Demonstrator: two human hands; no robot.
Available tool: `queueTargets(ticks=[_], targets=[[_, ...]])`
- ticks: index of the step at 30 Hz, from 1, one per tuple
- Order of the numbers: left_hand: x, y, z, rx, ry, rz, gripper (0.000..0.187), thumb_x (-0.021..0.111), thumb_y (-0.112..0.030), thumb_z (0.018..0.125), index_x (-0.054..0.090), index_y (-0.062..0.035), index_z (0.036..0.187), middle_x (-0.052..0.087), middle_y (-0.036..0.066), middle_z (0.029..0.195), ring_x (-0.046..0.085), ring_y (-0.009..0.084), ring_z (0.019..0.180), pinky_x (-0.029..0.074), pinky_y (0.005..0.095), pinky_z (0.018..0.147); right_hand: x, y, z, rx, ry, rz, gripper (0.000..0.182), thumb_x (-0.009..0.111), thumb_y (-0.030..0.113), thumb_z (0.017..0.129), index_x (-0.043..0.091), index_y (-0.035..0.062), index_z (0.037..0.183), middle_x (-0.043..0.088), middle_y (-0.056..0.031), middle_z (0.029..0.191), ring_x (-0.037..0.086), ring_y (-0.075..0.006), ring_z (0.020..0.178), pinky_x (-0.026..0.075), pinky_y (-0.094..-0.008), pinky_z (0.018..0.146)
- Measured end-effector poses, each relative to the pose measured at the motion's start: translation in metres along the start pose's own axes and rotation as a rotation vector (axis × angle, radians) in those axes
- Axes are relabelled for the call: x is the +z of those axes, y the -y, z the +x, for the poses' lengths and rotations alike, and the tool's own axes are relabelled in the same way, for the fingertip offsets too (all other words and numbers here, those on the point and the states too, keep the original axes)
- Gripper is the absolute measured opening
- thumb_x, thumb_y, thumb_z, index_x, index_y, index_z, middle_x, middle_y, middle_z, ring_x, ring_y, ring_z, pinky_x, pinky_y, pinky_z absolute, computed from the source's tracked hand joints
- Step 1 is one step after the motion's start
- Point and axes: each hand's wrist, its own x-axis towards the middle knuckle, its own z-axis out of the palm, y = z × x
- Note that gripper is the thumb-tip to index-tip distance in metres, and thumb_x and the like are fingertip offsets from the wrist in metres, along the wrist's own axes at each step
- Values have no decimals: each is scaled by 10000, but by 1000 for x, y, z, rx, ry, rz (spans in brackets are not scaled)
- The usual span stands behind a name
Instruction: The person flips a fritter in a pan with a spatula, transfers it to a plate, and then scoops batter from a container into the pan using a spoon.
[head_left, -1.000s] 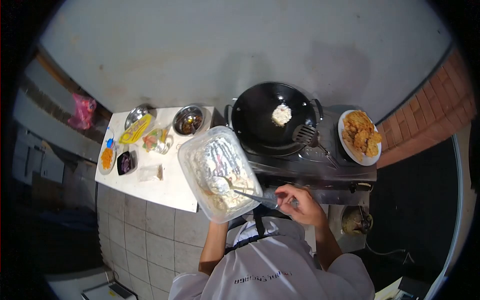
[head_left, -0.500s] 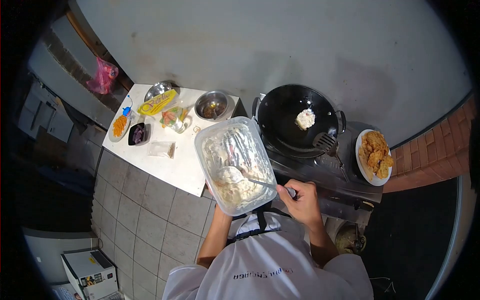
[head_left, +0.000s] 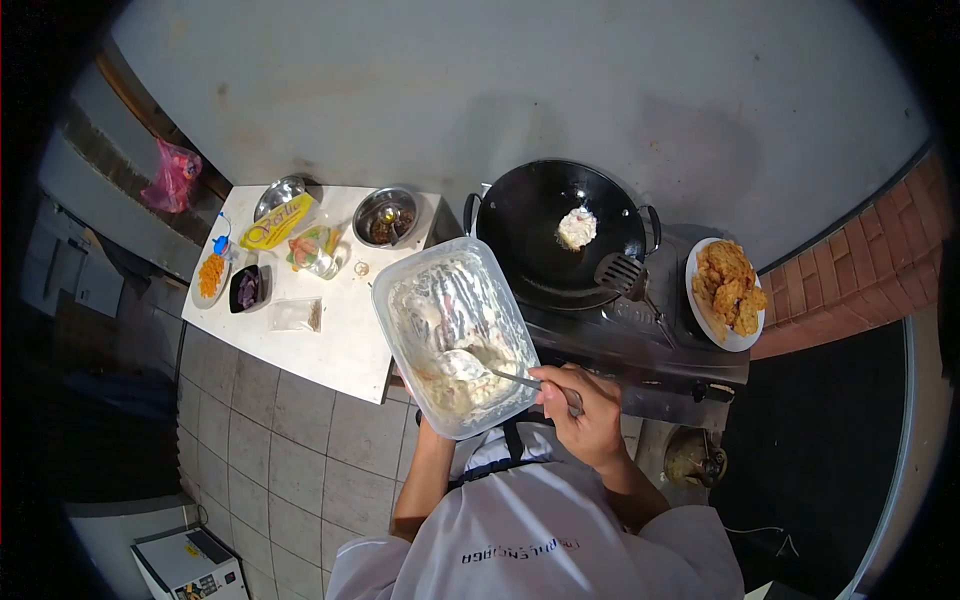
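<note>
Tilted in front of me is a clear plastic container (head_left: 470,290), its walls smeared with pale, lumpy batter (head_left: 450,390). My left hand (head_left: 430,432) supports it from beneath the left side, with most of the fingers hidden. Between the fingers of my right hand (head_left: 585,410) is the handle of a spoon (head_left: 462,364), whose batter-coated bowl rests in the mix at the lower end. Beyond the container, a black wok (head_left: 520,240) holds oil and one whitish dollop of batter (head_left: 577,229). A slotted spatula (head_left: 622,273) leans over the wok's right rim.
Right of the wok, a white plate (head_left: 728,342) carries golden fried fritters (head_left: 730,285). On the white table (head_left: 345,345) at left are steel bowls (head_left: 385,216), a yellow packet (head_left: 278,222), a dark bowl (head_left: 248,288) and an orange-filled plate (head_left: 210,280). A brick ledge (head_left: 840,300) borders the right.
The view has swung, so the table, wok and plate appear further left. My right hand has shifted slightly and the spoon has moved a little within the batter. Both hands keep their holds.
</note>
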Motion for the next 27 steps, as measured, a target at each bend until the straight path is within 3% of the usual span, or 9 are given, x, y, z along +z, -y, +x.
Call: queueTargets(ticks=[4, 7, 14, 21, 27], targets=[[-2, 3, -5, -4, 8, 0, 821, 541, -605, 822, 340, -107, 1444, 423, 156, 1419, 425, 363, 1279, 373, 519, 1066, -2, 4, 0, -21, 8, -21, 208, 638, -44, 839, 636, -10, 1044, 619, -110, 753, 594, -180, 583, 452, -284, 523], [-2, 0, -5, 0, 3, 4, 823, 543, -604, 821, 340, -106, 1444, 423, 156, 1419, 424, 362, 1279, 372, 519, 1067, -8, 5, 0, 35, 46, -11, 179, 554, -97, 866, 643, -57, 1016, 629, -105, 759, 582, -113, 581, 455, -230, 509], [-3, 3, -10, 37, -18, 18, 826, 547, -602, 819, 340, -103, 1444, 423, 156, 1419, 424, 362, 1280, 370, 517, 1069, -34, 12, 9, -87, 32, -17, 199, 556, -97, 859, 650, -78, 1034, 628, -170, 878, 621, -174, 658, 516, -259, 563], [-6, -4, -19, 112, -28, 28, 829, 552, -600, 817, 339, -101, 1445, 423, 155, 1419, 423, 361, 1281, 368, 515, 1071, -28, 7, 9, -201, 108, -66, 199, 572, -73, 857, 654, -69, 1039, 637, -175, 902, 629, -187, 680, 525, -281, 582], [-3, -7, -10, 165, -26, 26, 832, 556, -598, 815, 338, -99, 1445, 422, 155, 1419, 423, 361, 1281, 367, 514, 1072, -25, 10, 12, -236, 26, -54, 191, 582, -73, 846, 662, -65, 1019, 640, -166, 883, 622, -189, 674, 517, -281, 598]])
